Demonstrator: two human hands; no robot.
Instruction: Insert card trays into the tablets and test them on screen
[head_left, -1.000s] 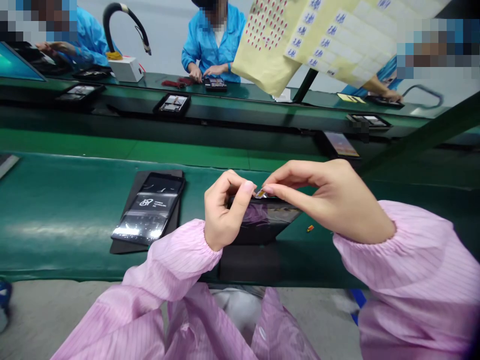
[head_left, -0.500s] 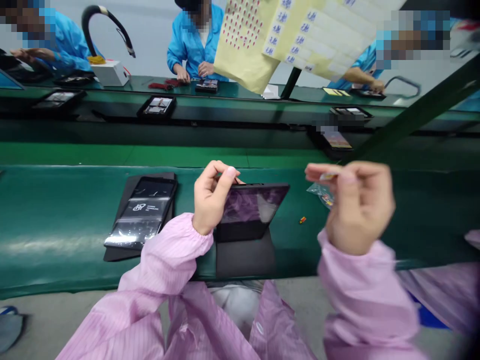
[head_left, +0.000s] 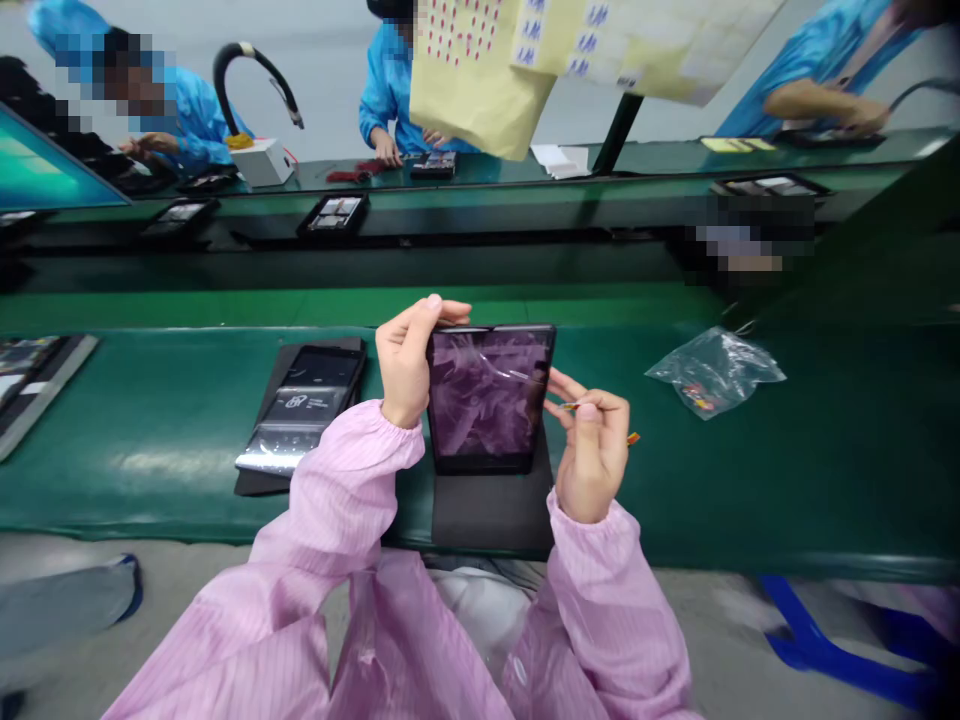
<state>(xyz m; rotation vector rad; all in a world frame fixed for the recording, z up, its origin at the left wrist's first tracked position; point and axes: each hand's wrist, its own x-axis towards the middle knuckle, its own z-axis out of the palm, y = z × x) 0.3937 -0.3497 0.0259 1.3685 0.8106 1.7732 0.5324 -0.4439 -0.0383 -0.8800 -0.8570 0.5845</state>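
Note:
A black tablet (head_left: 491, 395) stands tilted up on a dark grey pad (head_left: 491, 510), its glossy screen towards me. My left hand (head_left: 409, 365) grips its upper left corner, thumb in front and fingers behind the top edge. At the tablet's right edge is my right hand (head_left: 589, 440). Its thumb and forefinger pinch a small, pale strip-like part (head_left: 570, 406), too small to name. Partly hidden behind that hand, a tiny orange-yellow piece (head_left: 634, 438) lies on the green mat. The tablet's back faces away from me.
Left of me, another tablet with printed film (head_left: 307, 405) lies on a dark pad. A clear plastic bag (head_left: 712, 375) with small coloured pieces lies to the right. Beyond runs a conveyor line with open devices (head_left: 335, 214), where people in blue work. Papers (head_left: 480, 80) hang overhead.
My right hand has come left and down from beside the plastic bag to the tablet's right edge, still pinching the small part. The tablet is now tipped more upright, screen facing me.

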